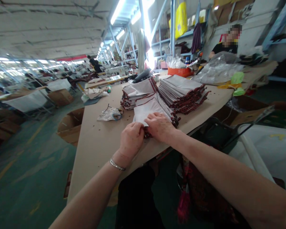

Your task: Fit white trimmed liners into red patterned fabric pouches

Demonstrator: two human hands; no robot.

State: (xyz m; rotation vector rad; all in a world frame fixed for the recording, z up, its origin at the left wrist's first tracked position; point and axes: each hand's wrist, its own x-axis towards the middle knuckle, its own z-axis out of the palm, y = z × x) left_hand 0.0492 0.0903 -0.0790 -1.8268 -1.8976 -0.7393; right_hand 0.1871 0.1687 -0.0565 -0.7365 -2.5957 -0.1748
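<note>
A white sheet-like piece with dark red edging [144, 112] lies at the front of the stacks, near the table's edge. My left hand [131, 140] is closed, its fingertips pinching the near left edge of this piece. My right hand [160, 126] lies over the near right part, fingers bent and closed on it by the dark red edge. The fingertips of both hands are partly hidden. Just behind are a left stack of similar pieces [138, 90] and a larger right stack [181, 90], both with dark red edges.
A crumpled clear plastic bag [111, 114] lies left on the brown-covered table [92, 152]. An orange basin [180, 72] and a heap of clear plastic [216, 71] stand at the back. A cardboard box [71, 125] is on the floor to the left. A co-worker [226, 46] sits back right.
</note>
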